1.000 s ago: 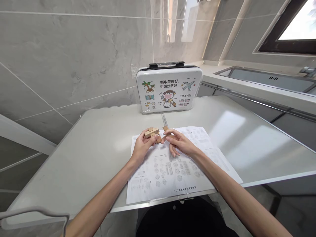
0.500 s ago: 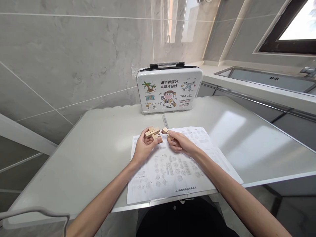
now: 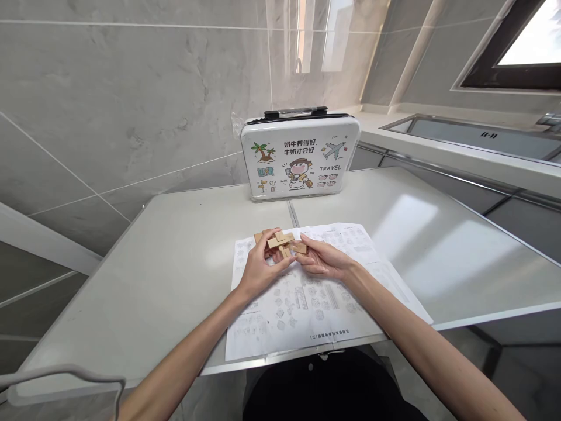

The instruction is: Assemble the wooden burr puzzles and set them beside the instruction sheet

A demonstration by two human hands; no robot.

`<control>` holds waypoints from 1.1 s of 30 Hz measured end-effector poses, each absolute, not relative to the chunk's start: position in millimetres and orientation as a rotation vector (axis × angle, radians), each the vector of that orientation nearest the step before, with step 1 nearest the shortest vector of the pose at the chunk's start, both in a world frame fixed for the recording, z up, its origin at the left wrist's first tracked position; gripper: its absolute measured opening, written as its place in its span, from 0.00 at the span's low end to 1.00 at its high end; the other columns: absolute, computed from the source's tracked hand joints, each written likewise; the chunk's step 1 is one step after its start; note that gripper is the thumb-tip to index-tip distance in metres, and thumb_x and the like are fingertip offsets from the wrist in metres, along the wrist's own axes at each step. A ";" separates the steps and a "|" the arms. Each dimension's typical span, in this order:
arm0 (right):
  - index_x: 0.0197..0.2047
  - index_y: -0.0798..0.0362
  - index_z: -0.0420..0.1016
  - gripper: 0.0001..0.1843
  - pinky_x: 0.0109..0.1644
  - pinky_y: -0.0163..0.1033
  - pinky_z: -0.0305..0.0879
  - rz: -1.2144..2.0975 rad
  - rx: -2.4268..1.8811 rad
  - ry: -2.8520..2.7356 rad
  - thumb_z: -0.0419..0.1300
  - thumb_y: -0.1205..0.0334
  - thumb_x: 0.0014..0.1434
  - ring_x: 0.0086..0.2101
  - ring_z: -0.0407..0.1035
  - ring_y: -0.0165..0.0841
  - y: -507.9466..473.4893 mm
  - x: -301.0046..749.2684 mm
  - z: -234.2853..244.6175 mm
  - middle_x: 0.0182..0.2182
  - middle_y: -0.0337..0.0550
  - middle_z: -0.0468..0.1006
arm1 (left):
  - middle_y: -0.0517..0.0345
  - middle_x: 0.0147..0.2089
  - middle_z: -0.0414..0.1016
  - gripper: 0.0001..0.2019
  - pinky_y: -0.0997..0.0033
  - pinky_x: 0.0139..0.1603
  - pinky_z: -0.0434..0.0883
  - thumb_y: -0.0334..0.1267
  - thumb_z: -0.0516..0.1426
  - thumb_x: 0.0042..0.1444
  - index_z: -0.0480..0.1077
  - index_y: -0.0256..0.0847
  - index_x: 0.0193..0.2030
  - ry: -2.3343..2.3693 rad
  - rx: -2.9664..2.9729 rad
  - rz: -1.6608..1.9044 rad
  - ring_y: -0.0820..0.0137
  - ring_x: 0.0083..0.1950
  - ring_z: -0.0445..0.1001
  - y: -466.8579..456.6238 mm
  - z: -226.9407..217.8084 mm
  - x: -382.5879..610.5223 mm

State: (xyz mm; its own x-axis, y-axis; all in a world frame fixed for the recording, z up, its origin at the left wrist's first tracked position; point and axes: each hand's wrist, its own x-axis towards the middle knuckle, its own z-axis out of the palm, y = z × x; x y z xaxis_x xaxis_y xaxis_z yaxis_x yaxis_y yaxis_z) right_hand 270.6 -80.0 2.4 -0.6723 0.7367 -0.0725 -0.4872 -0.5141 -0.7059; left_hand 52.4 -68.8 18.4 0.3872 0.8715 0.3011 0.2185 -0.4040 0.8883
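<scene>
Left hand point(image 3: 258, 272) curls tight around a wooden puzzle point(image 3: 280, 240) at frame centre; right hand point(image 3: 326, 263) pinches a block point(image 3: 300, 248) against its side, both just above the sheet point(image 3: 315, 307) on the tabletop point(image 3: 175, 280). The parts look loosely joined: a slackened grip could let them slide apart and scatter. A case point(image 3: 300, 158) stands behind, upper centre.

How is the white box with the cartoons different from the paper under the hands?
The travel case stands upright by the wall; the instruction sheet lies flat on the table. The case is thick with a black handle on top; the sheet is thin. The case shows colourful cartoons; the sheet shows small grey diagrams. Both are white, on the table. The left hand and right hand hold a wooden puzzle over it.
</scene>
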 end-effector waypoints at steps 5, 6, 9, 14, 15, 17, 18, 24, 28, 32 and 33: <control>0.45 0.56 0.73 0.21 0.19 0.26 0.53 2.185 -0.446 -0.935 0.61 0.44 0.72 0.16 0.53 0.20 -80.6 274.3 -1.2 0.25 0.33 0.72 | 0.48 0.59 0.79 0.34 0.61 0.51 0.80 0.46 0.71 0.55 0.67 0.45 0.66 0.960 1.866 1.030 0.60 0.52 0.82 -66.4 18.4 50.7; 0.44 0.56 0.73 0.21 0.20 0.27 0.54 2.167 -0.450 -0.948 0.62 0.43 0.71 0.17 0.54 0.20 -80.7 274.8 -1.9 0.26 0.35 0.74 | 0.48 0.58 0.79 0.34 0.61 0.51 0.80 0.46 0.71 0.55 0.67 0.45 0.66 0.953 1.861 1.031 0.60 0.52 0.82 -66.3 18.8 50.4; 0.44 0.57 0.74 0.24 0.21 0.28 0.55 2.116 -0.484 -0.985 0.66 0.42 0.67 0.18 0.56 0.21 -80.9 275.1 -3.1 0.28 0.38 0.76 | 0.48 0.59 0.79 0.33 0.60 0.52 0.80 0.45 0.71 0.56 0.66 0.45 0.66 0.926 1.876 1.036 0.60 0.53 0.82 -66.5 19.7 49.7; 0.43 0.54 0.72 0.25 0.19 0.29 0.44 2.037 -0.568 -1.076 0.68 0.39 0.64 0.18 0.47 0.21 -79.1 272.0 -2.7 0.23 0.29 0.65 | 0.47 0.63 0.76 0.32 0.60 0.52 0.80 0.45 0.70 0.57 0.66 0.47 0.66 0.911 1.996 1.057 0.61 0.52 0.81 -67.6 16.8 48.9; 0.43 0.54 0.72 0.24 0.19 0.29 0.42 2.023 -0.582 -1.083 0.69 0.40 0.64 0.18 0.44 0.21 -78.6 271.1 -2.6 0.22 0.28 0.61 | 0.47 0.64 0.75 0.32 0.60 0.51 0.80 0.46 0.70 0.57 0.66 0.47 0.66 0.907 2.026 1.058 0.61 0.52 0.80 -67.6 15.5 48.7; 0.44 0.54 0.74 0.24 0.20 0.30 0.38 1.989 -0.612 -1.084 0.70 0.42 0.63 0.20 0.40 0.22 -77.9 269.4 -2.1 0.22 0.26 0.55 | 0.47 0.66 0.73 0.33 0.61 0.50 0.80 0.46 0.70 0.57 0.66 0.49 0.67 0.896 2.080 1.061 0.62 0.51 0.80 -67.7 12.9 48.3; 0.45 0.55 0.75 0.23 0.20 0.30 0.37 1.970 -0.630 -1.085 0.72 0.43 0.62 0.20 0.40 0.22 -77.7 268.7 -1.7 0.22 0.26 0.53 | 0.47 0.65 0.74 0.34 0.61 0.49 0.80 0.47 0.70 0.57 0.65 0.49 0.68 0.893 2.101 1.060 0.63 0.50 0.80 -67.7 11.8 48.2; 0.52 0.56 0.78 0.26 0.21 0.32 0.36 1.975 -0.671 -1.148 0.76 0.48 0.58 0.21 0.40 0.22 -78.3 269.0 0.9 0.24 0.27 0.55 | 0.49 0.59 0.78 0.34 0.60 0.48 0.81 0.50 0.70 0.58 0.65 0.48 0.67 0.861 2.141 1.048 0.61 0.50 0.81 -67.7 11.8 47.9; 0.57 0.55 0.77 0.28 0.21 0.32 0.36 1.936 -0.679 -1.151 0.75 0.49 0.59 0.21 0.39 0.22 -78.7 269.0 -2.5 0.24 0.27 0.55 | 0.50 0.58 0.79 0.34 0.57 0.53 0.80 0.50 0.70 0.58 0.65 0.48 0.67 0.858 2.227 1.051 0.59 0.53 0.81 -67.5 13.2 46.8; 0.54 0.55 0.77 0.29 0.22 0.32 0.38 1.882 -0.693 -1.179 0.77 0.49 0.56 0.22 0.43 0.22 -79.9 266.2 -4.3 0.24 0.29 0.59 | 0.51 0.56 0.78 0.33 0.57 0.52 0.79 0.51 0.69 0.59 0.65 0.49 0.68 0.820 2.374 1.042 0.59 0.51 0.80 -67.4 13.7 46.1; 0.53 0.55 0.77 0.29 0.23 0.32 0.39 1.883 -0.692 -1.195 0.77 0.48 0.55 0.22 0.44 0.23 -80.4 265.4 -3.7 0.25 0.29 0.61 | 0.51 0.54 0.78 0.33 0.58 0.51 0.79 0.52 0.69 0.59 0.65 0.49 0.67 0.820 2.391 1.040 0.60 0.50 0.79 -67.5 14.0 46.2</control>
State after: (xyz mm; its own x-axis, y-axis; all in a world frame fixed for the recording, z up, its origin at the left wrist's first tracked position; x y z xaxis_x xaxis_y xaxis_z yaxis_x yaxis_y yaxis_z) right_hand 265.4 -80.4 -3.7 -0.5431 0.8390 -0.0349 -0.3257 -0.2488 -0.9122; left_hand 46.2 -67.5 14.0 0.5495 0.6544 0.5195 0.3524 -0.7453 0.5661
